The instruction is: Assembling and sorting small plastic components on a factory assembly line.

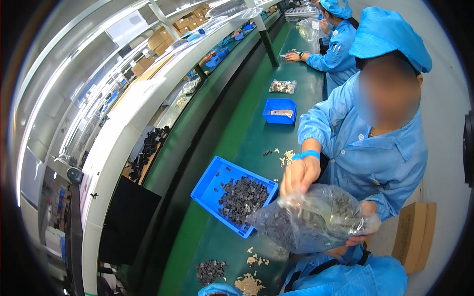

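A clear plastic bag (pixel 306 222) full of small dark pieces hangs over the near right corner of a blue bin (pixel 207 195). Under the bag's right end, my right hand (pixel 354 240) grips its lower edge; the bag hides part of the fingers. A co-worker opposite has one hand (pixel 301 173) pinching the top of the bag and the other (pixel 368 209) at its right end. Inside the bin lies a heap of small black parts (pixel 242 200). Only a bit of blue sleeve (pixel 220 289) shows at the lower edge; my left hand is out of sight.
On the green belt (pixel 197 254) lie a pile of black parts (pixel 211 271) and beige parts (pixel 249 284). Farther along stand a smaller blue bin (pixel 280 111) and a filled bag (pixel 283 87). A shelf frame (pixel 111 172) runs along the left; cardboard (pixel 414 237) stands at right.
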